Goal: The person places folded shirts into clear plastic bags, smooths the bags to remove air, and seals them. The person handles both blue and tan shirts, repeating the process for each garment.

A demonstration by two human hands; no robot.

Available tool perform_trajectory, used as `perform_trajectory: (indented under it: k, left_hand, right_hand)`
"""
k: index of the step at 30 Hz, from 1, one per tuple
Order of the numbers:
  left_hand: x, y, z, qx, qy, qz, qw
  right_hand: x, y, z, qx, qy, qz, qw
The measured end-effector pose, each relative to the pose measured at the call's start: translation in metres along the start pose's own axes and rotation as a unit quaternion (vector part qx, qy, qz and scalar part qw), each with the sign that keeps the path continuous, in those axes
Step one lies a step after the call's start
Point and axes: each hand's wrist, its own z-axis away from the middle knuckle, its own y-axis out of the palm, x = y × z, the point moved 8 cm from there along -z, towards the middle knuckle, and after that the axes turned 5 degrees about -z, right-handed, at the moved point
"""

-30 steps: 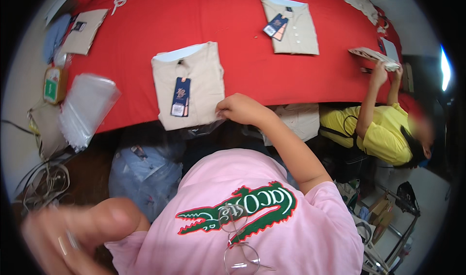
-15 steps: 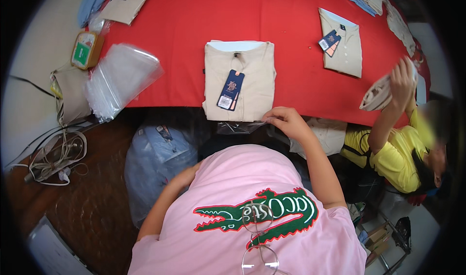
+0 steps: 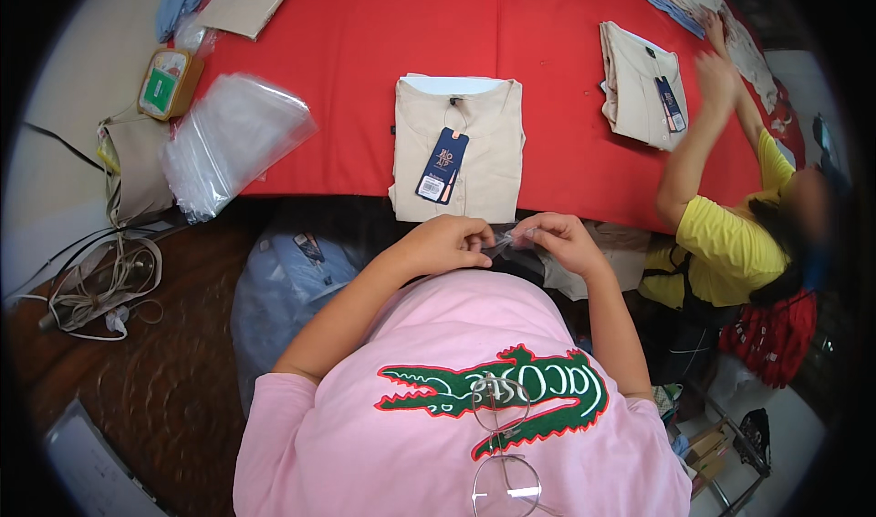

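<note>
Both my hands are close together at the table's front edge, just below a folded beige shirt (image 3: 493,152). A clear plastic bag (image 3: 503,240) stretches between them, mostly hidden below the edge. My left hand (image 3: 445,245) has its fingers curled at one side of the bag. With thumb and fingers, my right hand (image 3: 564,241) pinches the other side. The shirt lies flat with a white insert at its collar, and a navy hang tag (image 3: 442,166) rests on its front. A fanned stack of clear plastic bags (image 3: 233,143) lies to the left, overhanging the edge.
At the right a co-worker in a yellow top (image 3: 730,243) reaches across the red-covered table (image 3: 356,106), near another folded beige shirt (image 3: 639,88). A bagged blue garment (image 3: 292,280) hangs below the edge. Tangled cables (image 3: 109,284) and a yellow tub (image 3: 170,83) are left.
My left hand has come up from my side to the plastic bag, beside my right hand. The co-worker has laid down a beige shirt on the one at right and reached farther back.
</note>
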Motion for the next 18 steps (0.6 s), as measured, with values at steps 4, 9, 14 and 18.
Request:
perform_trajectory:
  k: [4, 9, 14, 18]
  left_hand:
    - [0.001, -0.002, 0.002, -0.116, 0.089, -0.031, 0.989]
    - [-0.028, 0.004, -0.007, -0.146, 0.186, -0.155, 0.959]
    - [-0.010, 0.010, -0.009, -0.021, -0.019, -0.059, 0.998]
    - [0.031, 0.019, 0.004, -0.008, -0.059, 0.017, 0.998]
  right_hand:
    - [0.000, -0.010, 0.005, 0.006, -0.008, -0.010, 1.000]
    - [-0.001, -0.007, 0.007, 0.041, 0.007, -0.036, 0.998]
    - [-0.004, -0.026, 0.012, 0.022, 0.012, 0.024, 0.999]
    - [-0.007, -0.032, 0.012, 0.031, 0.019, 0.056, 0.998]
